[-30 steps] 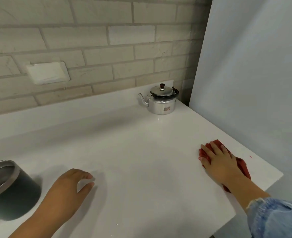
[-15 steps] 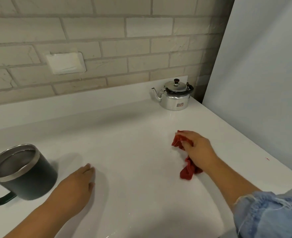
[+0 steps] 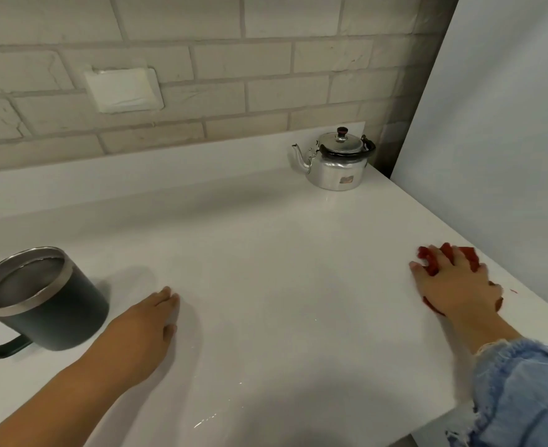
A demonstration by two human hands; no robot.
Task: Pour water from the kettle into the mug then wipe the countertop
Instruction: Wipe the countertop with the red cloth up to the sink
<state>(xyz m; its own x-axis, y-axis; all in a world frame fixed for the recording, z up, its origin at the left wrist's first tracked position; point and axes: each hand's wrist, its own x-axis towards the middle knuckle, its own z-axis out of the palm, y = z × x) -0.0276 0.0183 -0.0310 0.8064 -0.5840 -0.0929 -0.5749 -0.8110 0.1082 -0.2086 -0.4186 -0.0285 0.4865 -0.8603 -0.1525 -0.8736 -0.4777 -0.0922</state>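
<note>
A small steel kettle (image 3: 335,165) with a black handle stands at the back right of the white countertop (image 3: 282,259), its spout to the left. A dark green mug (image 3: 40,301) with a steel rim sits at the left, handle toward me. My right hand (image 3: 453,285) presses flat on a red cloth (image 3: 431,264) near the counter's right edge; the cloth shows between and beyond the fingers. My left hand (image 3: 140,330) lies flat on the counter, just right of the mug, holding nothing.
A brick wall with a white plate (image 3: 122,90) runs behind the counter. A white panel (image 3: 498,140) rises along the right side. The counter's right edge runs diagonally past my right hand. A few water streaks (image 3: 205,421) glisten near the front.
My right hand swept the red cloth from the right edge toward the counter's middle, then back to the right edge. My left hand stayed flat beside the mug.
</note>
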